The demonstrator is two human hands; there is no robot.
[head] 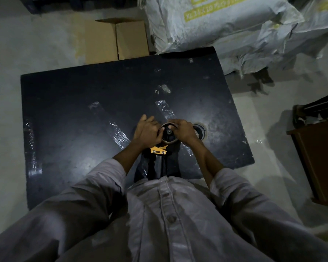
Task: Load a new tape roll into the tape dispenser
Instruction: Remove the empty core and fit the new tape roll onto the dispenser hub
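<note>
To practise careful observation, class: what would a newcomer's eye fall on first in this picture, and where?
First, the left grip and right grip, both closed on a tape roll sitting on the yellow-fronted tape dispenser, at the near middle of the black table. Next, crinkled clear tape strips shine across the tabletop, and big white sacks pile up beyond its far right corner.

place: packing storeroom | cues: cardboard box (116,39), bulk sacks (216,21)
</note>
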